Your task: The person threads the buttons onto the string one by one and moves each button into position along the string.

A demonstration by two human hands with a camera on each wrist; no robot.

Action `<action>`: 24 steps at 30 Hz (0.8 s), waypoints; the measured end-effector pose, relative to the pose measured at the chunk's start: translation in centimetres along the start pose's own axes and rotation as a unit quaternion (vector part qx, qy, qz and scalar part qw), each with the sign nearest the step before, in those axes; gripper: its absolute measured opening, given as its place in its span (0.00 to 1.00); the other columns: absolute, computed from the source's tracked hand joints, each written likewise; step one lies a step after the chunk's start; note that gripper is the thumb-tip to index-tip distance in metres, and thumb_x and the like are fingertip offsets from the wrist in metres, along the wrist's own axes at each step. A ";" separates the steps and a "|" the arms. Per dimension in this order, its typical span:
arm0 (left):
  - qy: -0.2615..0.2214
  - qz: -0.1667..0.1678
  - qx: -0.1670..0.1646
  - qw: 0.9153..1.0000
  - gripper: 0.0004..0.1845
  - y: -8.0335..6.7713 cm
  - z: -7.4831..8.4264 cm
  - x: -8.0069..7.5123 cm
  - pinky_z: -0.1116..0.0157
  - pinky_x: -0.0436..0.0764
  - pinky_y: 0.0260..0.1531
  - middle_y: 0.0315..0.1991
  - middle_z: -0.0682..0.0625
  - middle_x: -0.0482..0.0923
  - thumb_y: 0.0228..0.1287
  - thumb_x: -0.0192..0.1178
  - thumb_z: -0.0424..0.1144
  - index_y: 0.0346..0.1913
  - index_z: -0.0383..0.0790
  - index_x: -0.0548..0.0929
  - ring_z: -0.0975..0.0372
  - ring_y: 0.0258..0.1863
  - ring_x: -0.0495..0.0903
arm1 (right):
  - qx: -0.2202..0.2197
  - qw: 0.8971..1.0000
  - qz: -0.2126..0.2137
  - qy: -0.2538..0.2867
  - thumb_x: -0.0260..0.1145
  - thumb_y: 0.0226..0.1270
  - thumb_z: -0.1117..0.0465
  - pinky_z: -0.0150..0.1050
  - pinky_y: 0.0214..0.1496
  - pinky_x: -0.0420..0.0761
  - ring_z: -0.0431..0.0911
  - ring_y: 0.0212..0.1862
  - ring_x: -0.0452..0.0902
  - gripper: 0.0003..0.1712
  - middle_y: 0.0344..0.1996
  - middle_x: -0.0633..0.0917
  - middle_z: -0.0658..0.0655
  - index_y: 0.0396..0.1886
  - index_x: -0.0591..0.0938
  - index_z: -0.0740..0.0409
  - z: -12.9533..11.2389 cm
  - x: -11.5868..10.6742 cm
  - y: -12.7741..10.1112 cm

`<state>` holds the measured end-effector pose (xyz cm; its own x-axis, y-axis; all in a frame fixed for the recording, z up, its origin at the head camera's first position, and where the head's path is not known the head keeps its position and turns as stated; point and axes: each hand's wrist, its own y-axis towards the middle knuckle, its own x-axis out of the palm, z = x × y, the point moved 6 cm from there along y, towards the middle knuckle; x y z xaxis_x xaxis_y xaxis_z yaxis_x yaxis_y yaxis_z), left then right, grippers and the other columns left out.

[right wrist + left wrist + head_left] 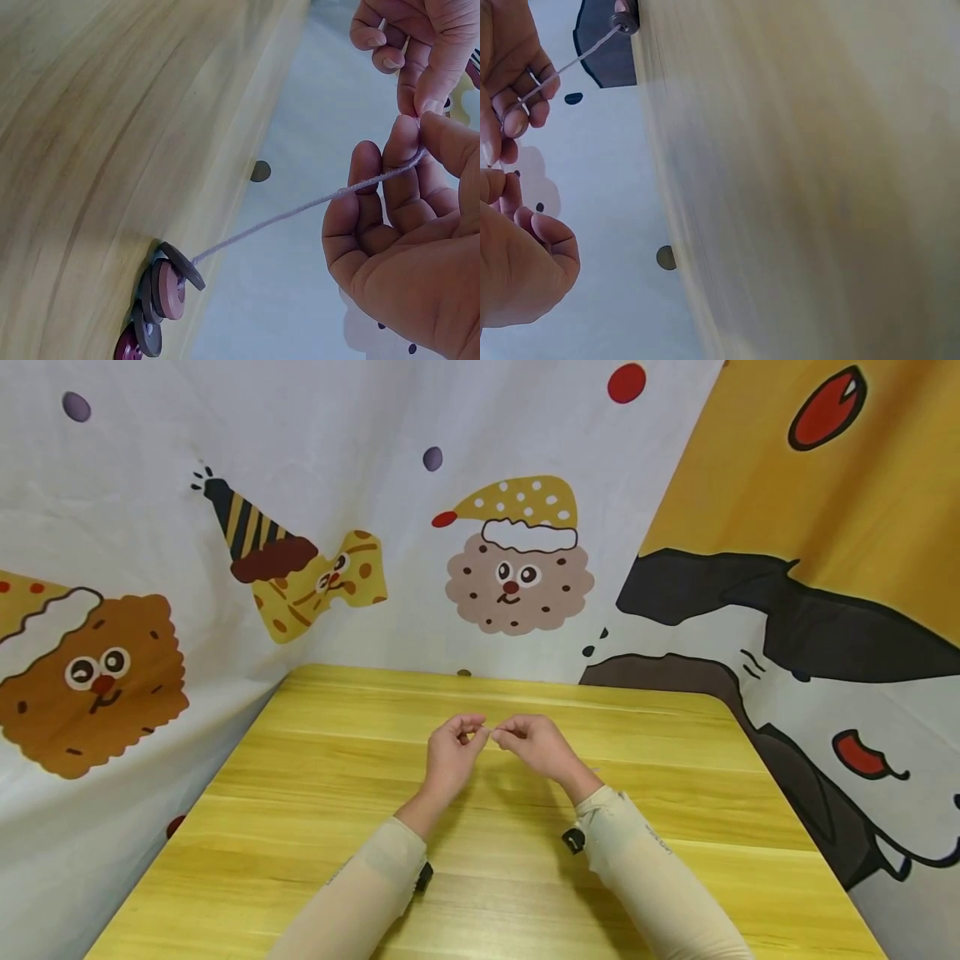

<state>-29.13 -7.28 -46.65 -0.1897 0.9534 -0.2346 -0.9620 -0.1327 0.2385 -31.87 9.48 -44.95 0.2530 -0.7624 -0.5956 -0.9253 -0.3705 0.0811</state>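
Note:
My left hand [447,762] and right hand [542,748] meet fingertip to fingertip above the table's far half. The right hand pinches a thin lilac string [300,208] between thumb and forefinger. From that pinch the string crosses its other fingers and slopes down to several strung buttons [172,289] in dark grey, dusty pink and maroon. Thumb and forefinger of the left hand pinch the string's end right at the right fingertips, which mostly cover it. In the left wrist view, a dark button [624,24] shows where the string comes down.
A wood-grain table [300,860] with rounded far corners lies under both arms. Behind and beside it hangs a white cloth [360,427] printed with cartoon biscuits. A small dark device [573,840] is worn at the right wrist, another [424,877] at the left.

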 end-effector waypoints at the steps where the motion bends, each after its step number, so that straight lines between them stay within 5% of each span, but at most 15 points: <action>1: 0.001 0.000 0.000 1.000 0.08 0.0 0.0 0.0 0.72 0.75 0.35 0.45 0.49 0.91 0.73 0.70 0.39 0.52 0.44 0.90 0.63 0.35 0.76 | -0.001 1.000 0.001 0.000 0.67 0.81 0.50 0.39 0.36 0.76 0.44 0.32 0.72 0.13 0.35 0.88 0.51 0.47 0.90 0.53 0.0 0.0 0.0; 13: 0.032 -0.024 0.000 0.999 0.08 0.5 -0.7 -0.7 0.70 0.78 0.39 0.46 0.50 0.91 0.75 0.69 0.39 0.52 0.46 0.90 0.62 0.38 0.79 | -0.001 1.000 -0.005 -0.002 0.68 0.80 0.50 0.39 0.39 0.79 0.44 0.36 0.76 0.14 0.41 0.91 0.52 0.52 0.91 0.54 0.8 0.3 0.1; 18: 0.078 -0.038 0.003 0.996 0.07 1.1 -1.2 -1.8 0.62 0.83 0.46 0.46 0.49 0.91 0.75 0.68 0.37 0.51 0.43 0.90 0.59 0.43 0.84 | 0.010 1.000 0.003 -0.020 0.68 0.80 0.50 0.39 0.44 0.82 0.44 0.40 0.80 0.16 0.47 0.91 0.53 0.56 0.89 0.54 1.3 -0.6 -0.4; 20: 0.102 -0.044 0.001 0.994 0.07 1.3 -1.8 -2.4 0.60 0.84 0.47 0.46 0.48 0.91 0.75 0.68 0.37 0.51 0.43 0.90 0.59 0.44 0.85 | 0.022 1.000 0.001 -0.012 0.67 0.80 0.50 0.39 0.39 0.82 0.44 0.34 0.79 0.15 0.47 0.91 0.57 0.56 0.89 0.52 2.0 -1.3 -0.8; 24: 0.155 -0.054 0.003 0.986 0.07 1.9 -2.9 -3.6 0.57 0.85 0.45 0.46 0.47 0.91 0.75 0.67 0.36 0.51 0.41 0.90 0.57 0.41 0.85 | 0.047 0.999 -0.002 0.004 0.66 0.82 0.48 0.46 0.38 0.84 0.53 0.33 0.81 0.18 0.50 0.89 0.62 0.59 0.87 0.53 3.9 -3.1 -1.6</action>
<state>-30.85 -11.75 -48.04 -0.1380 0.8335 -0.5351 -0.9789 -0.0325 0.2018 -32.30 14.52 -46.32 0.2581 -0.7649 -0.5901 -0.9468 -0.3219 0.0031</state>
